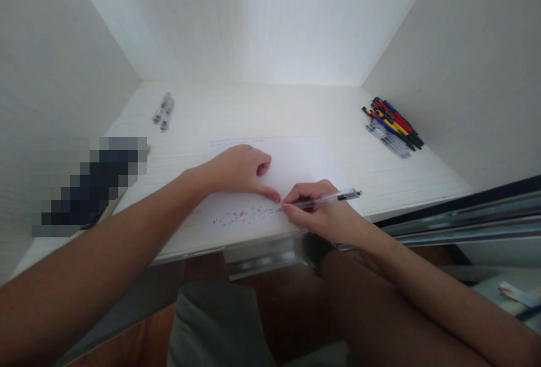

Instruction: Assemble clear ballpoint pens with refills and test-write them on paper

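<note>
A sheet of white paper (pixel 296 155) lies near the front of the white desk, with small black and red marks along its lower part and a faint line of writing at its top edge. My left hand (pixel 236 168) rests on the paper, holding nothing; its thumb is stretched out apart from the fingers, which bend down onto the sheet. In my right hand (pixel 316 209) is a clear pen (pixel 342 195) with a dark part near its top end. The pen's tip meets the paper at the right end of the marks, close to my left thumb.
At the back left lie a few clear pens (pixel 164 112). Several coloured pens (pixel 393 122) and clear pens (pixel 389 140) are bunched at the right. A blurred-out dark object (pixel 93 186) sits on the left. Panels (pixel 262 23) enclose the desk (pixel 253 110) at the back and sides.
</note>
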The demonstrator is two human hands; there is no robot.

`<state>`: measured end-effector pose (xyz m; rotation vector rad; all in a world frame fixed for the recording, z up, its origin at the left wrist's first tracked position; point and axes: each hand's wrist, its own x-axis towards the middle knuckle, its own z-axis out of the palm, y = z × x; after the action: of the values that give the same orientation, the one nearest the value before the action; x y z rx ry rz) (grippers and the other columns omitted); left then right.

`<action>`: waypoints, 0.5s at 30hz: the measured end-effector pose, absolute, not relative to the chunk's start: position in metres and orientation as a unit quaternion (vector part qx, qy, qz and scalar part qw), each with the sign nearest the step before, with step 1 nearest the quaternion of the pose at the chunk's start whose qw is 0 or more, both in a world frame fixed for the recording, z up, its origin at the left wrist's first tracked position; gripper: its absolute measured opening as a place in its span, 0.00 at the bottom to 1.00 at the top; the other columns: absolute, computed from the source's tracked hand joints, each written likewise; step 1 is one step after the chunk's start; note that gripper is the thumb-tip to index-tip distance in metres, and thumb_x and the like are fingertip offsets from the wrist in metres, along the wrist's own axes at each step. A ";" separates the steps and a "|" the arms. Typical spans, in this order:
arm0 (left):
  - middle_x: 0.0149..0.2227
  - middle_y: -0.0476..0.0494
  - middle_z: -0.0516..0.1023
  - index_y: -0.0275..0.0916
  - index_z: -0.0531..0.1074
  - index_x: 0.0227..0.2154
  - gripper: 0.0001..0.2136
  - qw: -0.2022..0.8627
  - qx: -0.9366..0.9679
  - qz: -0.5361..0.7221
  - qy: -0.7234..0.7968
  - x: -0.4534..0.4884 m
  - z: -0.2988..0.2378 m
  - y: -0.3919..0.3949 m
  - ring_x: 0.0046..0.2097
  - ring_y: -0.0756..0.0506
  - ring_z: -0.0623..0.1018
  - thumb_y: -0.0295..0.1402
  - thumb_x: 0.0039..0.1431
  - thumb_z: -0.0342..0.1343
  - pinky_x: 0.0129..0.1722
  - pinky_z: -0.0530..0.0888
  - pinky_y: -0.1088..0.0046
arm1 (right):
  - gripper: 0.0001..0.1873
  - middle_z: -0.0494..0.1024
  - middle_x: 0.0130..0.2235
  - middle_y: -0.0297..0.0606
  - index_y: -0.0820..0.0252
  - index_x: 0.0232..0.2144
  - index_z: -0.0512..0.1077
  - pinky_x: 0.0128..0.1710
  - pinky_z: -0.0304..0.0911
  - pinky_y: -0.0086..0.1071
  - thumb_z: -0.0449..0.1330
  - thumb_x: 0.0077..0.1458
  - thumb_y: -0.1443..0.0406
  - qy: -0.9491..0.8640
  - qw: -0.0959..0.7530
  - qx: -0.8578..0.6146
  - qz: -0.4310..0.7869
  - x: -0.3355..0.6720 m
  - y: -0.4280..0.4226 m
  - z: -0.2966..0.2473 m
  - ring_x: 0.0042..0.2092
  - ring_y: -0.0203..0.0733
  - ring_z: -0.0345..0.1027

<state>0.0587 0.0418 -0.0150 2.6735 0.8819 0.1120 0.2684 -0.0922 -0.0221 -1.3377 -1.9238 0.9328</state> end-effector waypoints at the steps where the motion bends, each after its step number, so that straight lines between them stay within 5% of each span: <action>1: 0.28 0.46 0.75 0.41 0.68 0.25 0.31 0.161 0.937 0.039 0.308 0.059 -0.016 0.042 0.29 0.47 0.67 0.67 0.47 0.63 0.31 0.57 0.68 | 0.08 0.73 0.24 0.31 0.62 0.29 0.80 0.27 0.55 0.28 0.64 0.58 0.64 -0.729 0.302 -0.506 0.349 0.268 -0.092 -0.022 0.26 0.31 0.59; 15: 0.27 0.46 0.75 0.41 0.69 0.26 0.32 0.155 0.937 0.023 0.312 0.061 -0.019 0.046 0.28 0.47 0.68 0.69 0.45 0.62 0.30 0.58 0.68 | 0.07 0.76 0.26 0.33 0.62 0.31 0.80 0.29 0.57 0.29 0.63 0.59 0.65 -0.727 0.284 -0.518 0.351 0.267 -0.093 -0.022 0.29 0.33 0.65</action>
<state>0.0608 0.0463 -0.0194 2.6844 0.8942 0.0666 0.2675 -0.0926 -0.0217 -1.3852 -1.9439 0.9396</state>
